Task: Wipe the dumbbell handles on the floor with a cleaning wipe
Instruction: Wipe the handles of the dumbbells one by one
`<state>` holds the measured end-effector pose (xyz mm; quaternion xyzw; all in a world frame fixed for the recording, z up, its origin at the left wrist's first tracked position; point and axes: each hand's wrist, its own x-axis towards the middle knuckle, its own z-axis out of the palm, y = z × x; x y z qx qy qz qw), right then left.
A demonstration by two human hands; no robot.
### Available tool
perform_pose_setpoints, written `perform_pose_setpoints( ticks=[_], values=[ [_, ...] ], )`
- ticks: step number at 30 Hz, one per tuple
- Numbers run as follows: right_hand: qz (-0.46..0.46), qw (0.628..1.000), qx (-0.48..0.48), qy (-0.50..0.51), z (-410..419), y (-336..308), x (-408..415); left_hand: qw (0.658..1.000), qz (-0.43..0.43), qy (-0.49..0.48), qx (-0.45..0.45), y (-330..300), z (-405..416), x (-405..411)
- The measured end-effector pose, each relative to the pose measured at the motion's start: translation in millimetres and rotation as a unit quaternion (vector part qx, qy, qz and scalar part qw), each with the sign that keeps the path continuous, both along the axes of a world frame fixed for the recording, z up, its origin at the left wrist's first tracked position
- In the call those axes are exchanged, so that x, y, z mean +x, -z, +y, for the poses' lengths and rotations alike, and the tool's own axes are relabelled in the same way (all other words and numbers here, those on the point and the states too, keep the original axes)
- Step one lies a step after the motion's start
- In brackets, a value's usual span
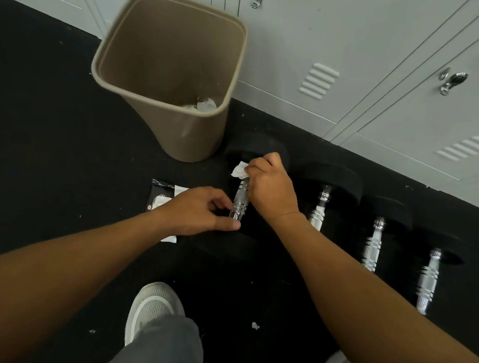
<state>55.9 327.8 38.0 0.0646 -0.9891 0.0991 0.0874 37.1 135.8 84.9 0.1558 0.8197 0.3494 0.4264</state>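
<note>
On the black rubber floor beside the tan plastic bin, I have my right hand pinching the crumpled white cleaning wipe against the far end of the leftmost knurled chrome dumbbell handle. My left hand is loosely curled, fingertips steadying the near end. I judge the dumbbell heavy and rigid, the chrome slick, the wipe limp; hold stays on the bar. The dark packet shows no readable writing.
</note>
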Motion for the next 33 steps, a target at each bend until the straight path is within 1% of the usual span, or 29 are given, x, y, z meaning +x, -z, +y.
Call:
perform_pose_setpoints(
  ticks=[2, 5, 8, 11, 22, 24, 26, 33],
  values=[
    [-0.017, 1.0, 0.014, -0.008, 2, 0, -3, 0.999, -0.013, 0.021, -0.04, 0, -1, 0],
    [-0.036, 0.999, -0.002, -0.005, 5, 2, 3, 0.993, -0.046, 0.039, -0.099, 3, -5, 4],
    [-0.053, 0.998, -0.011, 0.011, 7, 10, 13, 0.989, -0.066, 0.03, -0.13, 7, -9, 12],
    [-0.062, 0.998, -0.027, 0.017, 4, 14, 16, 0.987, -0.086, 0.008, -0.133, 12, -10, 18],
    [-0.069, 0.996, -0.039, 0.026, -2, 14, 7, 0.99, -0.077, -0.009, -0.117, 14, -9, 18],
    [-0.065, 0.997, -0.037, -0.011, -4, 14, 9, 0.99, -0.078, -0.011, -0.118, 14, -9, 17],
    [-0.079, 0.994, -0.044, -0.065, -4, 14, 18, 0.99, -0.078, -0.01, -0.119, 14, -9, 16],
    [-0.135, 0.967, -0.101, -0.19, 2, 7, 42, 0.988, -0.086, 0.0, -0.129, 13, -9, 15]
  ],
)
